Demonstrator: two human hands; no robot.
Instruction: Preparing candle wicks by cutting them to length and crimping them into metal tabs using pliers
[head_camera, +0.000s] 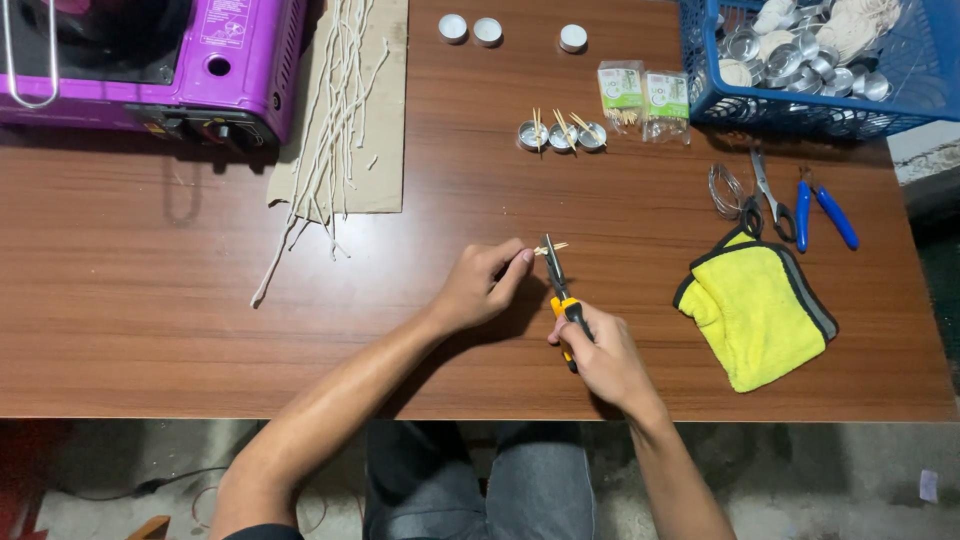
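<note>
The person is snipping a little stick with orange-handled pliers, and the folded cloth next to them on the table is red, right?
Not quite. The folded cloth is yellow with a grey edge, not red, as the head view shows. The rest holds: the right hand grips the orange-handled pliers, whose tip meets a little stick pinched by the left hand over the table.

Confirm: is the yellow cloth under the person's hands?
No, the yellow cloth lies on the table apart from both, beyond the right hand, which holds pliers.

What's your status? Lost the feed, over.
Left hand pinches sticks. Right hand holds pliers, jaws at sticks. Nothing in the way.
</note>
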